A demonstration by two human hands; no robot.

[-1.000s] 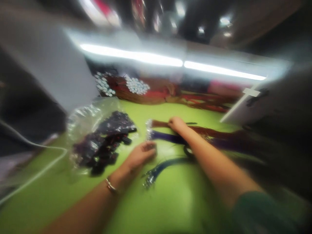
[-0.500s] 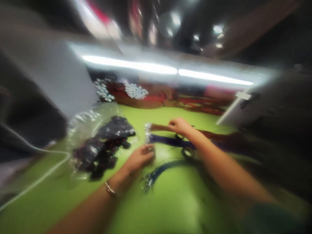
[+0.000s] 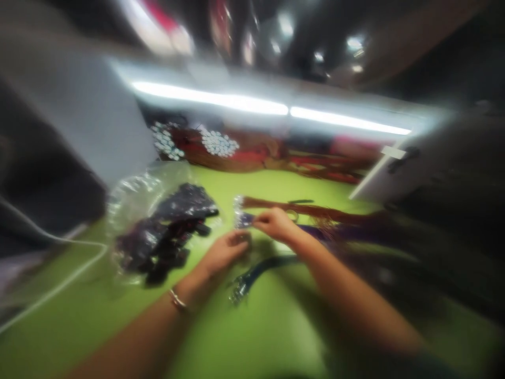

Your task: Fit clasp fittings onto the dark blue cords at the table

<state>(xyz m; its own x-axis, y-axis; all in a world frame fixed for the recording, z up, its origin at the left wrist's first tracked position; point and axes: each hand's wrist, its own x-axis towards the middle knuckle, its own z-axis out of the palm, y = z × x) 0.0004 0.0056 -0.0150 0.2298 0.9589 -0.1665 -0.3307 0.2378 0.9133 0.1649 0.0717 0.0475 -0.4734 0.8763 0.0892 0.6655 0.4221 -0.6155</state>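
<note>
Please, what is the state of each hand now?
Left hand: partly curled; whether it holds anything cannot be told.
Right hand: at the purple wires, apparently pinching; blur hides the grip.

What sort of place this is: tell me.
Probably a wiring workshop: bundles of brown wires and purple wires lie on a green tabletop, with a clear bag of dark parts nearby and tube lights above.

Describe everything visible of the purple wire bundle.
The purple wire bundle looks like thin strands packed together, lying sideways across the green tabletop, nearer than the brown wire bundle. Its left end shows pale, shiny tips. The right hand overlaps it near there, apparently pinching; its right stretch is dark and blurred.
</note>
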